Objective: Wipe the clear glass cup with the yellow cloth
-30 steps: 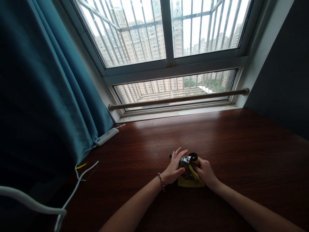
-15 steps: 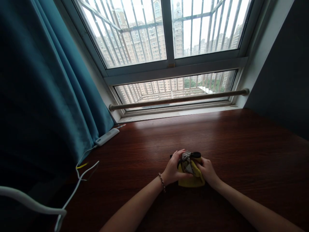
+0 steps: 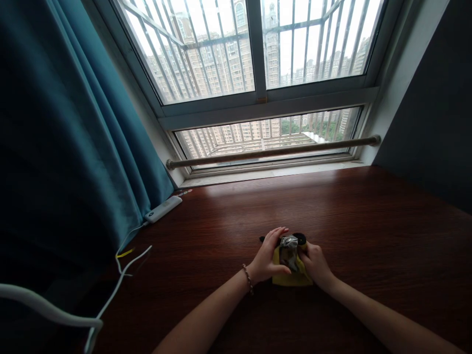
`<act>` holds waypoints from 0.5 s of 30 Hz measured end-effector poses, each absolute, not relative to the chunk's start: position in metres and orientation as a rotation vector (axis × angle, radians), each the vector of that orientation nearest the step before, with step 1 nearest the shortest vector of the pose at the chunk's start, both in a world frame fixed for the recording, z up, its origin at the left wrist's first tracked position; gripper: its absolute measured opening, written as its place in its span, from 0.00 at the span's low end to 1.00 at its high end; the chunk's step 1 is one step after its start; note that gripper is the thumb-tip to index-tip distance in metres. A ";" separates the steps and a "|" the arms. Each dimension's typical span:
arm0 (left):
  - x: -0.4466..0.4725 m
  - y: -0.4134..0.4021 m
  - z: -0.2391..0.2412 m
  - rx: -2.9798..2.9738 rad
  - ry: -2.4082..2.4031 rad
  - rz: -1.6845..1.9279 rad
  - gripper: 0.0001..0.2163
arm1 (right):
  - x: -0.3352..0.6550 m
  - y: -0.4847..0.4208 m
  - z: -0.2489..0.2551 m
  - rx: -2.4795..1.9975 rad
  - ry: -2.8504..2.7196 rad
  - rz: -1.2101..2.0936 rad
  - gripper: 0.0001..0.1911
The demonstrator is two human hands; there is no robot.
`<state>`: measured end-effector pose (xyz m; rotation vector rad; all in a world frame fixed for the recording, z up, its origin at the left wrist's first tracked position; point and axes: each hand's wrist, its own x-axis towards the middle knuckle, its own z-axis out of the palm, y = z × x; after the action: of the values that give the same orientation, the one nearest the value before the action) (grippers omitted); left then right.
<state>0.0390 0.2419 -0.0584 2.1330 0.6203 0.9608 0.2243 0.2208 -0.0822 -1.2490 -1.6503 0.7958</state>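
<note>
A soft yellow pouch-like thing (image 3: 291, 280) with a dark edge lies on the wooden surface in front of me. In its middle sits a shiny silvery and dark thing (image 3: 288, 250), too small to make out its kind. My left hand (image 3: 266, 256) cups this shiny thing from the left, thumb on the near side and fingers over the far side. On the right, my right hand (image 3: 316, 265) is closed on the yellow thing's side, just below a black round part (image 3: 300, 239). A small black tip (image 3: 262, 239) sticks out behind my left fingers.
Dark red-brown wood (image 3: 368, 236) stretches to the window sill. A white power strip (image 3: 163, 209) lies by the blue curtain (image 3: 110, 162), with a white cable (image 3: 118, 282) to its left. A metal rail (image 3: 273, 152) crosses the lower window.
The shiny thing has turned and shows a flatter, smoother face. My left thumb has drawn back slightly and my right hand has shifted a little to the left.
</note>
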 end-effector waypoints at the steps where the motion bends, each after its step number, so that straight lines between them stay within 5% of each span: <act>1: 0.040 0.240 -0.057 2.177 0.634 0.968 0.46 | 0.225 0.221 -0.084 -1.268 -1.622 0.801 0.14; 7: 0.043 0.237 -0.056 2.257 0.766 0.984 0.42 | 0.227 0.222 -0.082 -1.296 -1.541 0.875 0.17; 15: 0.034 0.245 -0.053 2.122 0.790 0.861 0.35 | 0.226 0.220 -0.074 -1.226 -1.651 0.874 0.10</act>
<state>0.0339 0.2450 -0.0534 2.1222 0.7905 0.8609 0.2263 0.2195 -0.0745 -1.2262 -1.6512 0.8744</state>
